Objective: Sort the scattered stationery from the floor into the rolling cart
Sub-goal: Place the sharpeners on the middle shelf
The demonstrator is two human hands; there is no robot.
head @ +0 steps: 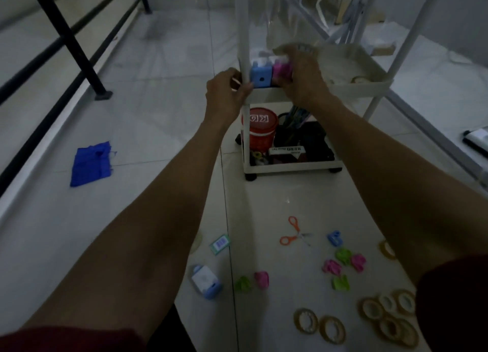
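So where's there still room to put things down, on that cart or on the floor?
The middle shelf is bare between the pink block and the tape roll. The floor is open between the cart's bottom shelf and the scissors. That bottom shelf is packed.

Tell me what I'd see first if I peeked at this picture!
Two hands reach to the white cart's middle shelf: the left hand grips its front corner, and the right hand holds a pink block beside a bright blue block. On the floor in front, orange scissors lie open among pink and green clips, with a bunch of tape rolls at the lower right. A blue cloth lies alone farther left.
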